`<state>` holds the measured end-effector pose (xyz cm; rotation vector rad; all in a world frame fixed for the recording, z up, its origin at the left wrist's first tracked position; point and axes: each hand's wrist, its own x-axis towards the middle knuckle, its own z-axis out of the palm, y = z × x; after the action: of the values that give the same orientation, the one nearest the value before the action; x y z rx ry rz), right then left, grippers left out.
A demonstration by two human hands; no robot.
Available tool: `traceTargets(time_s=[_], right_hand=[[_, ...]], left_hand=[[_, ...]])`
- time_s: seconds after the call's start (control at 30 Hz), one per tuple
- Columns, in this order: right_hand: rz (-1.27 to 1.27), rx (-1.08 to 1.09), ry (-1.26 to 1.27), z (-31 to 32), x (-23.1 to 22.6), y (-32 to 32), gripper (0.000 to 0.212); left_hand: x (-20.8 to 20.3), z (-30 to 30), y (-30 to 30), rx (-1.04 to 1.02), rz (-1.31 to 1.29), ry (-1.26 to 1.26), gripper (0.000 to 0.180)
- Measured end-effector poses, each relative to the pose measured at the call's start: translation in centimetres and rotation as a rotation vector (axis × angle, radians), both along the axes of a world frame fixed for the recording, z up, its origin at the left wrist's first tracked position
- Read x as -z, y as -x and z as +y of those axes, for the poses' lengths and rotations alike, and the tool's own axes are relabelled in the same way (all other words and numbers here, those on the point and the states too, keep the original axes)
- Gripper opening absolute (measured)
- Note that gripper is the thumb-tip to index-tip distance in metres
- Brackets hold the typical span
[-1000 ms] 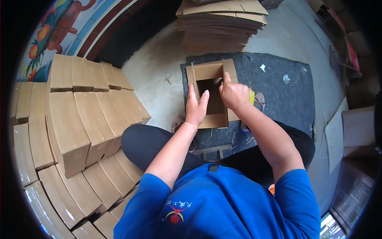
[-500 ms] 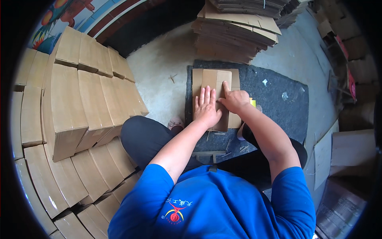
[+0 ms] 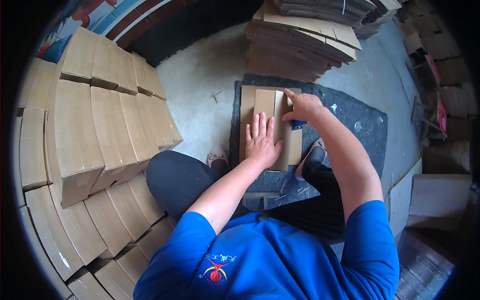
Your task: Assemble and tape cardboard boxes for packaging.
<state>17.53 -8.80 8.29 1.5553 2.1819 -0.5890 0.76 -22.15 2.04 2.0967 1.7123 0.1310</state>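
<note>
A brown cardboard box (image 3: 265, 102), a narrow folded piece with one side panel turned down, lies on a wider flat cardboard piece (image 3: 247, 111) between my feet. My left hand (image 3: 263, 146) rests flat on its top with the fingers spread. At the box's far right edge is my right hand (image 3: 304, 107). Its index finger stretches along the edge and its thumb touches the side panel. The other fingers curl under, out of sight. Just below them shows a small blue object (image 3: 299, 124), mostly hidden, whose kind I cannot make out.
A dark mat (image 3: 352, 127) lies under the cardboard, with scraps on it. Tall rows of closed boxes (image 3: 75, 125) stand close on my left. A stack of flattened cardboard (image 3: 295, 45) is ahead. More cartons (image 3: 440, 195) line the right side.
My right hand has moved slightly up and right, to the box's far right corner. The right side panel now slopes down more. My left hand stays flat on the box.
</note>
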Motion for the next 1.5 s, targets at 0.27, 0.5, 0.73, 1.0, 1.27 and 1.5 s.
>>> traceTargets(time_s=[0.27, 0.5, 0.73, 1.0, 1.27, 1.5], right_hand=[[-0.13, 0.116, -0.052, -1.2, 0.9, 1.8, 0.108], [-0.169, 0.091, -0.128, -4.0, -2.5, -0.9, 0.096], [-0.164, 0.093, -0.592, -9.5, -15.8, -5.2, 0.068], [-0.068, 0.186, -0.556, -10.0, -13.7, -5.0, 0.056], [-0.163, 0.131, -0.201, -1.4, -1.1, -2.3, 0.046], [-0.099, -0.106, -0.078, 4.7, 1.8, 1.6, 0.051]], left_hand=[[-0.6, 0.9, 0.5, 0.084, 0.046, 0.097, 0.076], [-1.9, 2.1, -0.2, 0.138, 0.081, 0.176, 0.079], [-3.7, 4.2, -0.8, 0.153, 0.278, 0.383, 0.085], [-4.8, 7.9, -1.7, 0.347, 0.527, 0.58, 0.074], [-4.1, 6.8, -3.0, 0.453, 0.695, 0.54, 0.097], [-4.6, 4.1, -0.6, 0.276, 0.401, 0.331, 0.095]])
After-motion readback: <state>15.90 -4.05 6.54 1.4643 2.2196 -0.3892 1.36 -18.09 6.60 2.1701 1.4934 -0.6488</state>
